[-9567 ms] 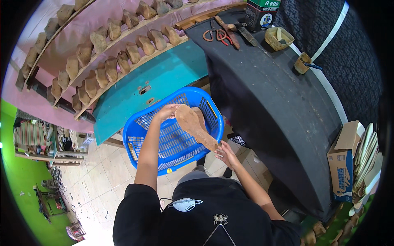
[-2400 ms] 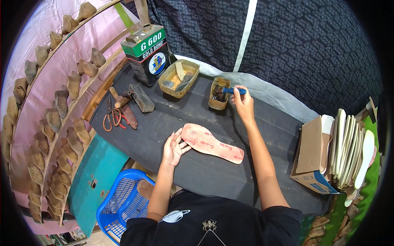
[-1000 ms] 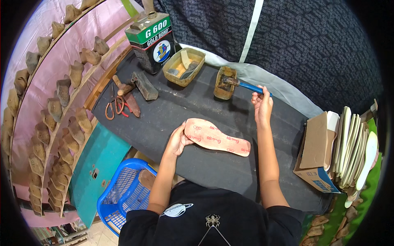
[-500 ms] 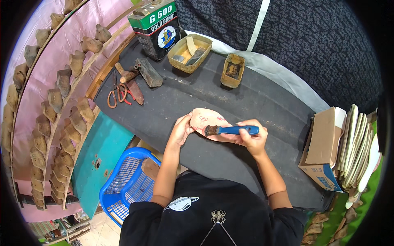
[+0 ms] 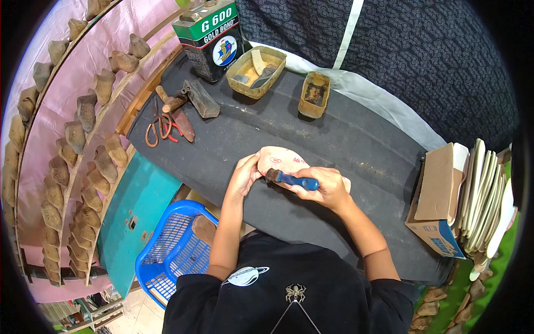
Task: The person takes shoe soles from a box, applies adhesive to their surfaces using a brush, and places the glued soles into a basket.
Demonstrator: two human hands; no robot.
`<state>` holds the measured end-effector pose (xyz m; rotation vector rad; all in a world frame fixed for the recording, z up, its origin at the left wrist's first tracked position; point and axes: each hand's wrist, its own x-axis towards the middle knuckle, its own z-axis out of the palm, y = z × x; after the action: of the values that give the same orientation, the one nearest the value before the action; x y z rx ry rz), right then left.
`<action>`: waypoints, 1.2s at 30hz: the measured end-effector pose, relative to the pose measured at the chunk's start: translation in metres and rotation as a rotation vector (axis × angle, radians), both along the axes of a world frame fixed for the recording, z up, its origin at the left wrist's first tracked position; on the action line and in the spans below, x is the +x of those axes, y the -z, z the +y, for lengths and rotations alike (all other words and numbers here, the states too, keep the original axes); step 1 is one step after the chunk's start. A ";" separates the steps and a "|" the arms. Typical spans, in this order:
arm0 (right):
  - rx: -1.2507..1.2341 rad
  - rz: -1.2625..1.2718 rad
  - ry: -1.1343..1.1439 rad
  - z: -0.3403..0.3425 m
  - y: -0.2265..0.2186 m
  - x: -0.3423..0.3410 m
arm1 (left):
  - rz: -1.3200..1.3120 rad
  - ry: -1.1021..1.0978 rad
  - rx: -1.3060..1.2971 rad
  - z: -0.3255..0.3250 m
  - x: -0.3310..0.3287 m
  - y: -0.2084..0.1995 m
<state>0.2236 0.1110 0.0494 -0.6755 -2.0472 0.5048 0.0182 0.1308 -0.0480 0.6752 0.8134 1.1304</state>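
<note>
My left hand (image 5: 245, 174) is closed on the left end of a pale insole board (image 5: 282, 159) with red print on it. The board is held over the dark table. In my right hand (image 5: 328, 189) is a glue brush (image 5: 297, 181) with a blue handle. Its brown, clotted bristles lie against the board's near edge, close to my left fingers. The right hand covers the middle of the board, and the far right tip shows past my knuckles.
On the table (image 5: 361, 139) stand a green and black can (image 5: 208, 42), a tub with scraps (image 5: 257, 72) and a small crusted tub (image 5: 315, 96). Scissors (image 5: 158, 128) and a hammer (image 5: 172, 100) lie left. A cardboard box (image 5: 436, 195) is at right, a blue basket (image 5: 172, 245) below the table.
My right hand has moved left and nearer me with the brush. The bristles went from the board's face to its near edge. My left hand has hardly moved.
</note>
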 end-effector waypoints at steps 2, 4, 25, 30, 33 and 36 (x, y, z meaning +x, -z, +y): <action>0.079 -0.043 0.003 -0.002 -0.003 0.008 | -0.014 -0.050 -0.002 0.000 0.004 -0.005; 0.165 -0.148 -0.012 -0.004 -0.003 0.017 | -0.010 -0.048 0.002 -0.001 0.005 -0.006; 0.201 -0.021 -0.049 -0.001 0.017 0.010 | 0.017 0.079 -0.034 0.009 -0.004 -0.003; 0.266 -0.145 -0.077 -0.009 0.008 0.025 | 0.039 0.090 -0.008 0.008 -0.004 0.000; 0.253 -0.167 -0.086 -0.012 0.005 0.030 | 0.057 0.084 -0.007 0.008 -0.002 -0.002; 0.266 -0.099 -0.093 -0.012 0.003 0.026 | 0.060 0.096 0.002 0.008 -0.004 0.000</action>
<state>0.2496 0.0989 0.0463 -0.4551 -2.1961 0.2487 0.0144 0.1387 -0.0482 0.7456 0.8221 1.0283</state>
